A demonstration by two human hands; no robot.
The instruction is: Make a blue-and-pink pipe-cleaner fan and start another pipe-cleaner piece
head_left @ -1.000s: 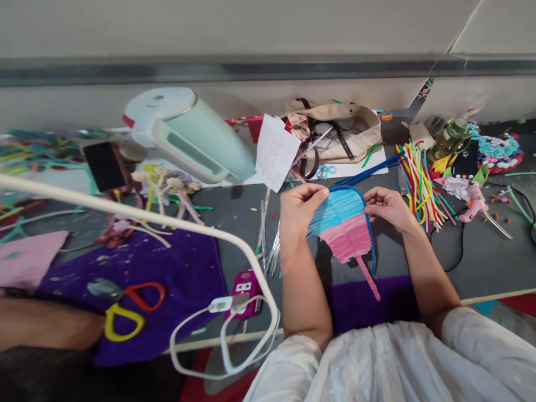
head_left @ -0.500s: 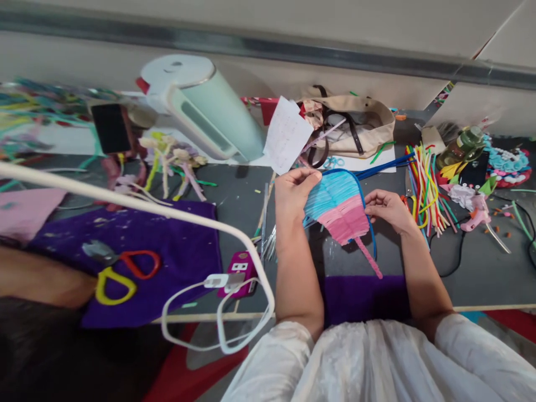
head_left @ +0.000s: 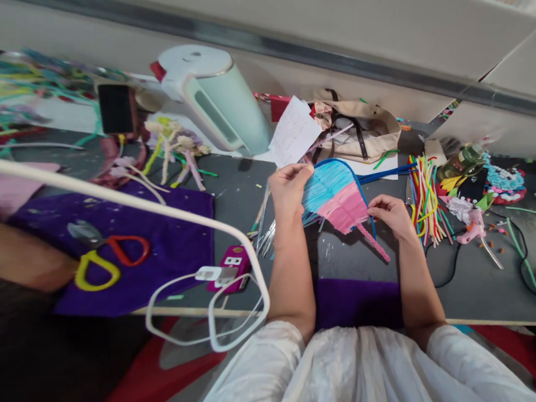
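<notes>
Held just above bench (head_left: 473, 279), between both hands: pipe-cleaner panel (head_left: 335, 195), blue upper half, pink lower half, tilted. Upper left edge pinched by left hand (head_left: 288, 187) (thumb on top, grip pressed together on blue rim). Pink edge pinched in right hand (head_left: 391, 215) grip; pink tail left trailing below. Pipe-cleaner bundle (head_left: 425, 192) laid just right of right hand. Scissors (head_left: 104, 259) laid on purple cloth (head_left: 180, 234), well apart at left.
</notes>
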